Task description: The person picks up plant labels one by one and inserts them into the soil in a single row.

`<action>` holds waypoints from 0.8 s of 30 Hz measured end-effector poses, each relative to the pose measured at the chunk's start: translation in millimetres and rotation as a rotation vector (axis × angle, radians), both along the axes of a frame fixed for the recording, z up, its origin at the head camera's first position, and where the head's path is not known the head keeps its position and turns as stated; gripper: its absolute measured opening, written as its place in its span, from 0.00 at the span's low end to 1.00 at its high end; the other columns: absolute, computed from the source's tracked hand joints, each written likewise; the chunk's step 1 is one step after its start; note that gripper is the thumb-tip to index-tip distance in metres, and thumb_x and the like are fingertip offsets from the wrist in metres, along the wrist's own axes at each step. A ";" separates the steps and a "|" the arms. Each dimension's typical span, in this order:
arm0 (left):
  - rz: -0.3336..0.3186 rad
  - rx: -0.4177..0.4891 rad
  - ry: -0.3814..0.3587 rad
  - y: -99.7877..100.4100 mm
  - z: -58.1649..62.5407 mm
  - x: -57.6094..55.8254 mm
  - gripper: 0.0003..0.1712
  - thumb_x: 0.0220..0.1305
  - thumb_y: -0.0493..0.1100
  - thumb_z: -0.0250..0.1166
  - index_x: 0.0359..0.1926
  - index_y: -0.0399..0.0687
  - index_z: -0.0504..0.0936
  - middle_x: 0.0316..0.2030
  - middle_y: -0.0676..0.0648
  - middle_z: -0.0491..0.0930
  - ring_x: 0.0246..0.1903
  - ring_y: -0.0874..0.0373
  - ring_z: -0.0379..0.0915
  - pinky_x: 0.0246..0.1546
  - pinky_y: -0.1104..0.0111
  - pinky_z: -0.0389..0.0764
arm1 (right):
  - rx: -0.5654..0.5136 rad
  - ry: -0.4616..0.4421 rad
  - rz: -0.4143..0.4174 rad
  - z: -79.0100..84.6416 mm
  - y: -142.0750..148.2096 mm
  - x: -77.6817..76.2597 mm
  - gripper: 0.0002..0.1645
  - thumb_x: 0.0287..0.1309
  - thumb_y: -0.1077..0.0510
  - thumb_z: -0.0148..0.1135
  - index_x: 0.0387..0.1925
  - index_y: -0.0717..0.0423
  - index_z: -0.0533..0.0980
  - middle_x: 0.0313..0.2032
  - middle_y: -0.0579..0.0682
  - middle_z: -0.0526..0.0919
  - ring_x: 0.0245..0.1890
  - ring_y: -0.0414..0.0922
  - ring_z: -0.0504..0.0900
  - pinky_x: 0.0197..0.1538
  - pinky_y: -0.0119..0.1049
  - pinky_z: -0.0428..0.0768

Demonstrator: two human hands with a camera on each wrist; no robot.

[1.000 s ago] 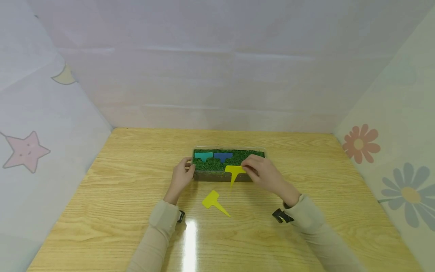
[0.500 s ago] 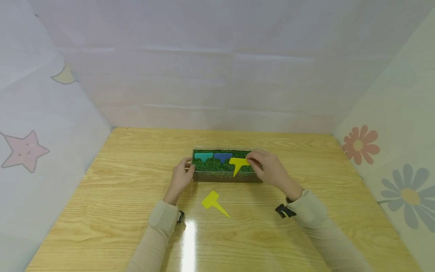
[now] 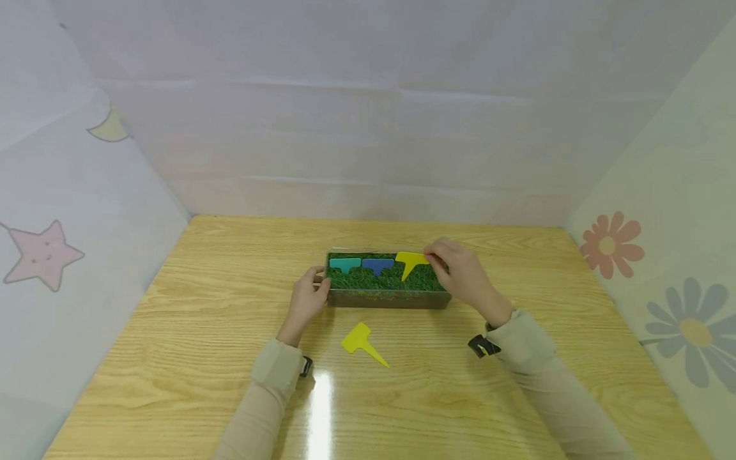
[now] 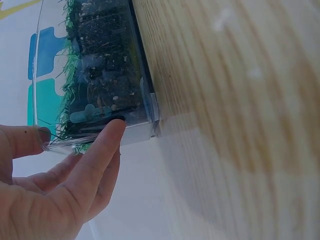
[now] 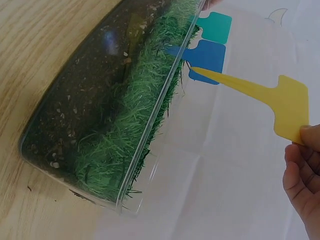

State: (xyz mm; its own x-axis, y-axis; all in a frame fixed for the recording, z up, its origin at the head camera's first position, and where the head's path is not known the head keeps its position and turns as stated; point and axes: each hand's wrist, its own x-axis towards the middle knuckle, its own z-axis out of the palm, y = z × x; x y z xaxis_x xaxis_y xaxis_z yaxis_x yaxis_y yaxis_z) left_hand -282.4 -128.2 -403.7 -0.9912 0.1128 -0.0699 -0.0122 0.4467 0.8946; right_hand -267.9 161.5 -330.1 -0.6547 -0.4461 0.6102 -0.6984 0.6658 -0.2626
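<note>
A clear planter box [image 3: 386, 298] holds dark soil and green artificial grass [image 5: 120, 145]. My left hand [image 3: 308, 297] grips its left end, the thumb at the rim and the fingers against the outer wall. A teal plant label [image 3: 345, 263] and a blue plant label [image 3: 377, 264] stand in the grass, side by side. My right hand [image 3: 464, 275] pinches a yellow plant label [image 5: 292, 109] by one end of its head. That label is above the grass, right of the blue one, its pointed stem free. A second yellow plant label [image 3: 360, 338] lies on the table before the box.
The wooden table [image 3: 201, 319] carries the box near its middle. A pale cloth wall [image 3: 368, 153] rises behind the table, with printed side walls at left and right. Each wrist wears a black strap piece, such as the right strap [image 3: 483, 345].
My right hand has moved the yellow label away from me and slightly right, from before the box's front wall to over the grass. The left hand stays on the box.
</note>
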 end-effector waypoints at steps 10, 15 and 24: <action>0.003 -0.008 0.009 0.5 -0.2 0.2 0.22 0.67 0.38 0.51 0.60 0.35 0.66 0.46 0.33 0.74 0.39 0.44 0.75 0.31 0.61 0.80 | 0.024 0.026 -0.020 -4.9 3.1 -10.0 0.07 0.48 0.74 0.61 0.32 0.66 0.78 0.29 0.55 0.78 0.24 0.46 0.75 0.25 0.35 0.75; 0.003 -0.014 0.013 0.6 0.5 0.8 0.22 0.67 0.38 0.51 0.60 0.34 0.66 0.46 0.33 0.73 0.39 0.43 0.75 0.31 0.61 0.80 | 0.059 -0.003 -0.046 -9.7 4.4 -15.1 0.06 0.50 0.72 0.61 0.33 0.66 0.78 0.30 0.55 0.78 0.25 0.47 0.77 0.28 0.37 0.77; 0.006 -0.008 -0.003 1.0 0.3 -0.1 0.22 0.67 0.39 0.51 0.60 0.35 0.66 0.46 0.33 0.73 0.39 0.44 0.76 0.30 0.62 0.80 | 0.103 -0.016 -0.047 -20.4 5.0 -22.4 0.03 0.52 0.70 0.60 0.32 0.65 0.77 0.29 0.55 0.78 0.26 0.48 0.77 0.29 0.37 0.77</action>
